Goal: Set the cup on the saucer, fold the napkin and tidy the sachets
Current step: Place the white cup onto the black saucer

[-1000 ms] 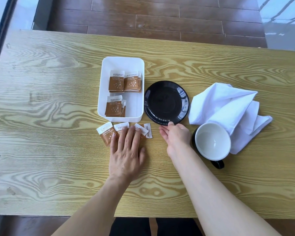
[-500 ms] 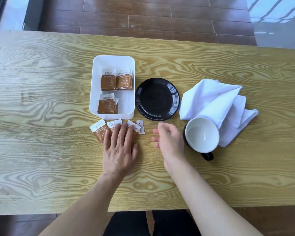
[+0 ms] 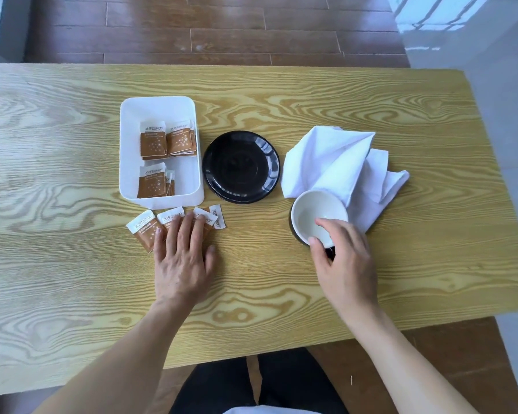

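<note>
A cup (image 3: 311, 215), black outside and white inside, stands on the wooden table beside a crumpled white napkin (image 3: 341, 162). My right hand (image 3: 346, 261) curls around the cup's near rim and side, hiding its handle. The black saucer (image 3: 241, 167) sits bare to the cup's left. Several brown sachets (image 3: 142, 230) lie loose on the table in front of a white tray (image 3: 159, 110). My left hand (image 3: 183, 261) lies flat, palm down, with its fingers spread over those loose sachets.
The white tray holds several more brown sachets (image 3: 168, 141) in small piles. The table's right edge (image 3: 488, 186) is close behind the napkin, with a pale floor beyond. Dark wooden flooring lies past the far edge.
My right hand moved right from near the saucer's front edge to the cup and closed around its near side. My left hand stayed flat on the loose sachets.
</note>
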